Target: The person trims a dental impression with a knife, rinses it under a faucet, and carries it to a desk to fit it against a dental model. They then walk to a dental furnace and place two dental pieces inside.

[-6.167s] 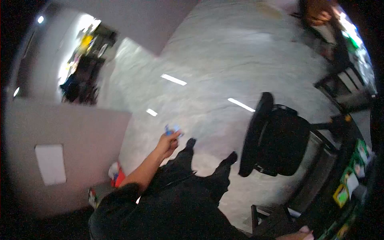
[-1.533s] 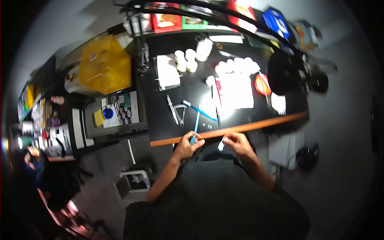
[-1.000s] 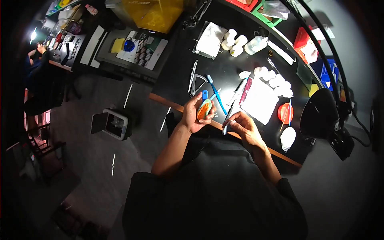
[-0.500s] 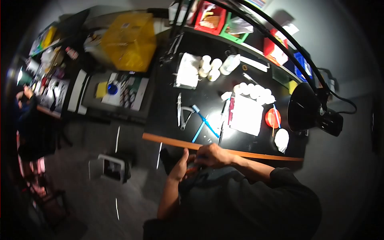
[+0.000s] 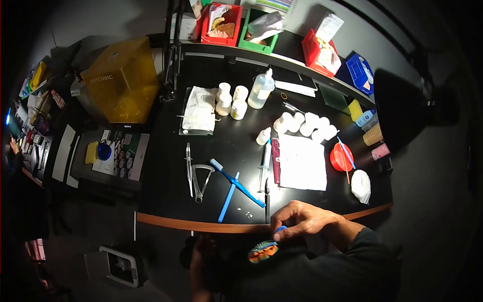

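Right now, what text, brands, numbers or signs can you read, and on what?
"ANYCUBIC": on the yellow see-through cover.
Too small or blurred to read: any print on the clear squeeze bottle, white carton at the back, and printed sheet at left.
Nothing else legible.

Just below the right fingers [image 5: 292, 232], the mould [image 5: 263, 252] shows mottled green and orange, its handle [image 5: 280, 229] blue. Ahead of the fingers, the table [image 5: 166, 173] is plain black with an orange-brown edge [image 5: 173, 222], the cloth [image 5: 303, 166] white, the toothbrush [image 5: 245, 192] to their left blue, the bowl [image 5: 336, 160] to their right red.
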`<state>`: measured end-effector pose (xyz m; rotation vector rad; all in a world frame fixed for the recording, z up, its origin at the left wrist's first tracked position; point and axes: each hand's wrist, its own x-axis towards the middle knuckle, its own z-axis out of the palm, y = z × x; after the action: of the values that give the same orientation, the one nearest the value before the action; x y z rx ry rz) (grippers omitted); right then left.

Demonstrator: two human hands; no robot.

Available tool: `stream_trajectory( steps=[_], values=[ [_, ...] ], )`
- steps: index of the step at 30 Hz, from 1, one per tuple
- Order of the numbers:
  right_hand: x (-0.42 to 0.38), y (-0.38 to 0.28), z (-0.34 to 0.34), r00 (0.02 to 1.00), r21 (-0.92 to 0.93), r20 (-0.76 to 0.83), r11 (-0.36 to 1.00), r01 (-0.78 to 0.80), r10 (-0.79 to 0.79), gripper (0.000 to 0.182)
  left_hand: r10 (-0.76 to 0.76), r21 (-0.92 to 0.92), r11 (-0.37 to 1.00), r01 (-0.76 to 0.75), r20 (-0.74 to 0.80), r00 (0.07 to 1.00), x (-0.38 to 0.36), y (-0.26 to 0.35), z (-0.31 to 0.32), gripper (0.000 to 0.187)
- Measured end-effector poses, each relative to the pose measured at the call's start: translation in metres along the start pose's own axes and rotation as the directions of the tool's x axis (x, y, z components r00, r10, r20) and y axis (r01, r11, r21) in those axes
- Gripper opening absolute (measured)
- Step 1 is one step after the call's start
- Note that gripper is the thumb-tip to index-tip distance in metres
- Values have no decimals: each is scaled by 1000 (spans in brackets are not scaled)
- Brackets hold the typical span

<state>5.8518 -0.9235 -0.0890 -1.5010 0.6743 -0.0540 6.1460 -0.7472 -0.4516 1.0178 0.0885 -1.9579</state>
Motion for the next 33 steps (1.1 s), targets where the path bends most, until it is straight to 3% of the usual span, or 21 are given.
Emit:
stream_trajectory(
  steps=[2,3,6,8,10,12,14,15,16,22,30,33],
  values=[
    [-22,10,7,993,47,-16,992,119,-118,19,54,-130,991,-36,137,989,54,-33,-43,41],
    [-34,16,11,987,27,-13,987,159,-158,17,59,-102,994,-45,148,987,72,-51,-54,32],
    [-78,49,28,960,16,-107,965,262,-259,19,120,-59,992,-113,145,982,105,-80,-73,30],
    [-114,65,36,962,120,-240,979,163,-131,18,193,-40,981,-190,127,973,107,-92,-80,30],
    [-143,79,47,901,308,-435,941,140,9,18,319,-21,947,-319,136,938,102,-102,-88,29],
    [-166,85,49,851,244,-524,950,194,-39,20,431,-150,902,-405,253,866,98,-104,-100,29],
    [-183,94,52,804,218,-584,933,286,-110,21,400,-494,861,-118,516,757,76,-94,-96,34],
    [-189,97,52,781,203,-608,924,324,-140,21,353,-441,871,-218,253,901,37,-87,-54,36],
    [-195,101,54,758,191,-634,919,344,-152,19,287,-364,887,-283,-45,957,-2,-79,-17,39],
    [-200,103,57,717,228,-689,909,349,-103,12,442,-401,827,-395,30,896,-22,-89,-11,46],
    [-172,57,23,663,18,-734,971,239,-150,13,381,-418,845,-333,34,924,-1,-76,-30,51],
    [-159,47,10,704,24,-687,963,269,-179,13,400,-417,843,-339,64,914,-4,-78,-30,55]
  ],
)
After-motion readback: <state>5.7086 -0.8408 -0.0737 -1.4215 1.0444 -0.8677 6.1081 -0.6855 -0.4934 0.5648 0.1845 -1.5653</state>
